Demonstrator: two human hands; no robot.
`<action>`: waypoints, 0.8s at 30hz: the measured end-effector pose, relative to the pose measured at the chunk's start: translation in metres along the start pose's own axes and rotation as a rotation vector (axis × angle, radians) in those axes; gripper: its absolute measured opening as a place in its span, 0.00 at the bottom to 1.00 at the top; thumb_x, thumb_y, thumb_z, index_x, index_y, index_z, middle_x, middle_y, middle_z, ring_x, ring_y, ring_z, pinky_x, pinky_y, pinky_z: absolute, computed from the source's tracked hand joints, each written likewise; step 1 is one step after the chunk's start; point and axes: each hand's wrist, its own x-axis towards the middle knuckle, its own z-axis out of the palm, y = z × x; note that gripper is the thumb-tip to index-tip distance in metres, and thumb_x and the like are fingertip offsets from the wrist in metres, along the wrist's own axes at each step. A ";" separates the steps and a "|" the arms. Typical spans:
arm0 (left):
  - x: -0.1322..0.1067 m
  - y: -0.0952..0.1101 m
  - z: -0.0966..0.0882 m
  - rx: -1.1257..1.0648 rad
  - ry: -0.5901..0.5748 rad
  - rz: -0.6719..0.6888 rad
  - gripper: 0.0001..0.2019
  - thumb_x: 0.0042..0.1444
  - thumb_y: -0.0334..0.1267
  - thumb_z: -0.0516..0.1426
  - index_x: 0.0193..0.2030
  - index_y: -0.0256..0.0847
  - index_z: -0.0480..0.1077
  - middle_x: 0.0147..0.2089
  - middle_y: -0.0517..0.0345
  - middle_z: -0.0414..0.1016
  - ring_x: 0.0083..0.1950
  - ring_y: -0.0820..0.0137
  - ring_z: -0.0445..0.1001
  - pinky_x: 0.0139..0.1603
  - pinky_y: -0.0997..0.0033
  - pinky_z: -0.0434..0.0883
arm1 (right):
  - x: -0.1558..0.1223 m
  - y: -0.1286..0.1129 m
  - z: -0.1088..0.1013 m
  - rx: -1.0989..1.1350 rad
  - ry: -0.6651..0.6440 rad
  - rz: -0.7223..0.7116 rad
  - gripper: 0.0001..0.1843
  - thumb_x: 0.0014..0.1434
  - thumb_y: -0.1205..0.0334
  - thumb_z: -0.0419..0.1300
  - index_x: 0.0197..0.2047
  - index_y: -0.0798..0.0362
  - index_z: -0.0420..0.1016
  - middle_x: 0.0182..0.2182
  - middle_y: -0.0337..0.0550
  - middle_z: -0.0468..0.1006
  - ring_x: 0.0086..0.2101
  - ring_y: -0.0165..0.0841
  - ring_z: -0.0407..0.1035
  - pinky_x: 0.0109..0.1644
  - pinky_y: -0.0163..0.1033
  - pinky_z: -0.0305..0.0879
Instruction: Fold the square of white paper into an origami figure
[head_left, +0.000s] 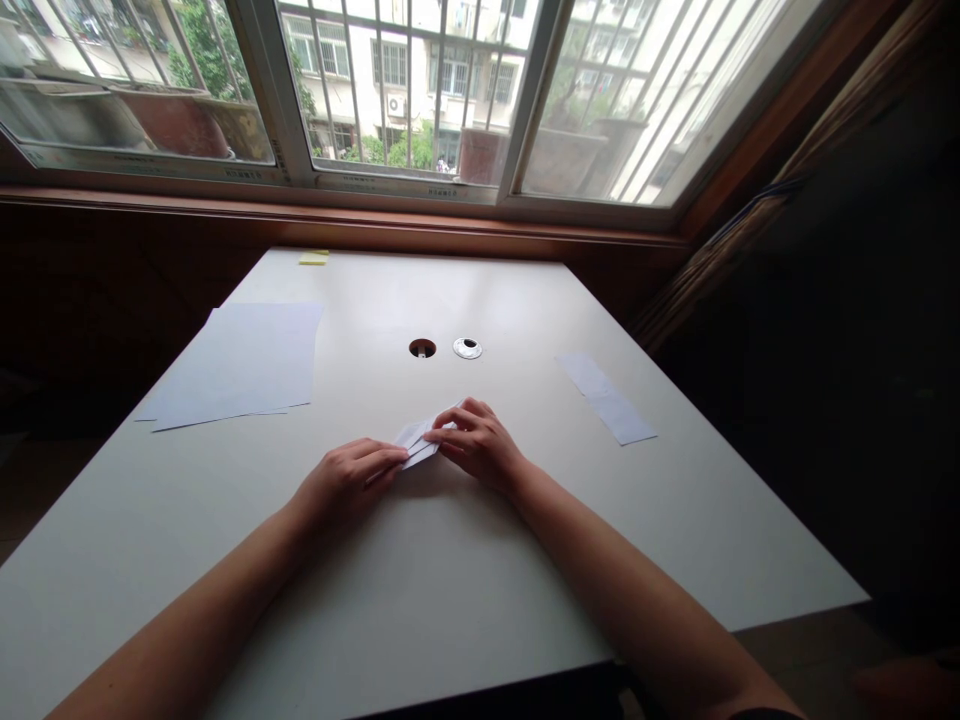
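Observation:
A small folded piece of white paper (420, 438) is held between my two hands over the middle of the white table. My left hand (358, 464) grips its left end, the fingers pressed together on the paper's edge. At the other end, my right hand (474, 438) pinches the paper between thumb and fingers. Fold lines and overlapping layers show on the part between the hands. My fingers hide both ends of the paper.
Several white sheets (247, 360) lie at the table's left. A creased paper strip (607, 398) rests on the right. Beyond my hands are a round hole (422, 348) and a round cover (467, 348). A yellow pad (313, 258) lies near the far edge, below the barred window.

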 end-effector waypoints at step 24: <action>0.006 0.008 -0.011 -0.427 0.083 -0.658 0.12 0.61 0.46 0.60 0.46 0.43 0.78 0.43 0.57 0.82 0.43 0.65 0.80 0.43 0.72 0.73 | 0.000 -0.013 -0.005 -0.077 0.331 -0.023 0.24 0.62 0.63 0.65 0.60 0.42 0.69 0.53 0.46 0.72 0.45 0.37 0.66 0.53 0.45 0.67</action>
